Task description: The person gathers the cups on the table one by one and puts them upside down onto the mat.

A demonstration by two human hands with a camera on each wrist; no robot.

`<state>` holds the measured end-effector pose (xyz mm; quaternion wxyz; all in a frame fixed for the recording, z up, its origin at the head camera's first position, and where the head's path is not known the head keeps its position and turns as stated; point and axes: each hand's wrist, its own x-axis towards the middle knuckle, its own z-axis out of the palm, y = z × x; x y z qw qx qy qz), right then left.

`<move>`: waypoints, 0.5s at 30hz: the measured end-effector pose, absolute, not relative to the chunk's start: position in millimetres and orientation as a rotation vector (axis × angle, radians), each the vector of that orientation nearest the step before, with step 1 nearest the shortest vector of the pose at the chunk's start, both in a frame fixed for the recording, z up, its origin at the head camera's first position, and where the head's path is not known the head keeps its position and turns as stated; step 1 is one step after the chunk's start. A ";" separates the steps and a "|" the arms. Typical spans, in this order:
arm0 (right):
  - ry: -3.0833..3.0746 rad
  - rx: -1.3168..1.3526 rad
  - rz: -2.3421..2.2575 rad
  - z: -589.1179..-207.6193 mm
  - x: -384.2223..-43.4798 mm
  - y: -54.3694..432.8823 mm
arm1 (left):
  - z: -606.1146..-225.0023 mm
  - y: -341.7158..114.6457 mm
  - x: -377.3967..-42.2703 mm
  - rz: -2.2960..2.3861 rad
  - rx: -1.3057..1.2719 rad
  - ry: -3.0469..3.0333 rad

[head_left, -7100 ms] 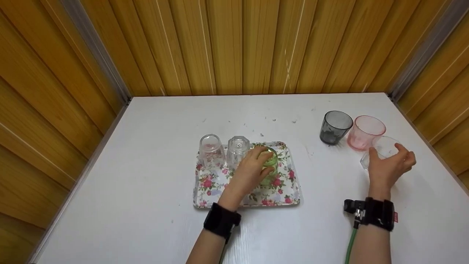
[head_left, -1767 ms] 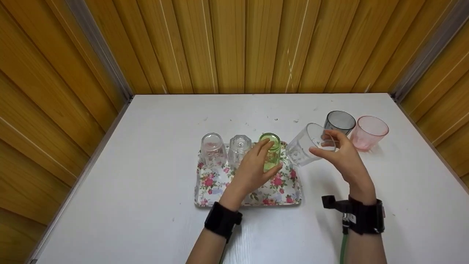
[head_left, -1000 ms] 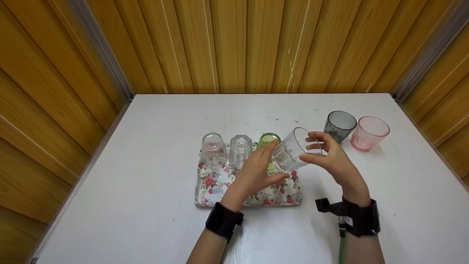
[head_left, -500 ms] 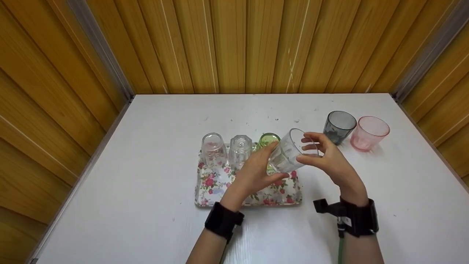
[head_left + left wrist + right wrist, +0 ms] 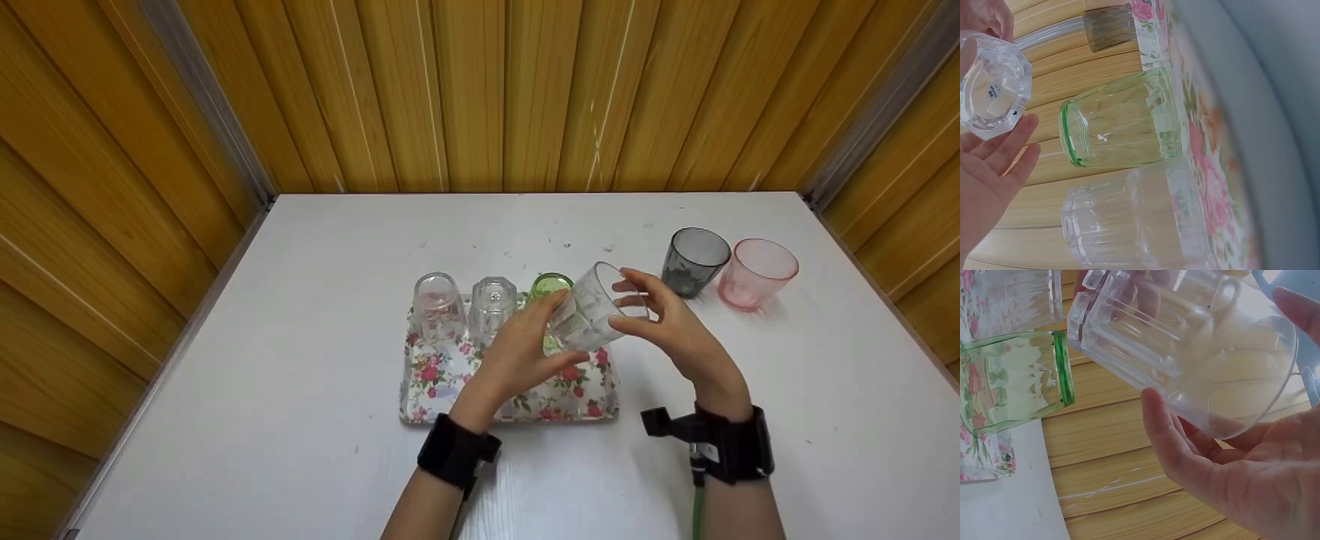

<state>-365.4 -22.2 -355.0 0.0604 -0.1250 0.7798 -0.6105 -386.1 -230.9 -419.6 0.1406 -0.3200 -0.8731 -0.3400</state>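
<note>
Tilted above the tray's right part is a clear drinking glass (image 5: 589, 311), its base toward the left and its mouth toward the right. My right hand (image 5: 679, 330) grips it near the rim, thumb on the near side and fingers on the far side. At the base end, my left hand (image 5: 517, 349) holds the glass between thumb and fingers. The faceted base (image 5: 994, 93) faces the left wrist camera. Just behind, an upside-down green glass (image 5: 1123, 124) stands on the floral tray (image 5: 465, 390), partly hidden in the head view.
Two more clear glasses, one plain (image 5: 437, 304) and one faceted (image 5: 493, 304), stand upside down along the tray's back left. Upright on the table at right are a grey glass (image 5: 694, 262) and a pink glass (image 5: 757, 270). Wood-look panels (image 5: 472, 97) enclose the table.
My right hand has lifted the clear glass from the table at right and carried it left over the tray. My left hand has left the green glass and now meets the clear one's base.
</note>
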 end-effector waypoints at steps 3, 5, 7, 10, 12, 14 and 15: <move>2.354 -0.404 -1.832 -355.0 -365.5 -21.7 | -419.0 -231.2 -386.1 -0.962 -0.923 -2.516; 2.356 -0.416 -1.822 -355.1 -365.5 -21.2 | -418.9 -231.4 -386.2 -0.951 -0.924 -2.512; 2.359 -0.419 -1.815 -355.2 -365.5 -21.0 | -418.7 -231.5 -386.2 -0.939 -0.927 -2.511; 2.361 -0.405 -1.815 -355.3 -365.4 -21.4 | -418.8 -231.5 -386.0 -0.929 -0.925 -2.521; 2.354 -0.385 -1.825 -355.4 -365.7 -22.2 | -418.5 -231.5 -385.7 -0.921 -0.923 -2.531; 2.349 -0.370 -1.834 -355.8 -366.4 -22.9 | -418.2 -231.7 -385.7 -0.916 -0.921 -2.539; 2.348 -0.365 -1.838 -356.1 -366.9 -23.1 | -418.0 -231.8 -385.8 -0.914 -0.920 -2.540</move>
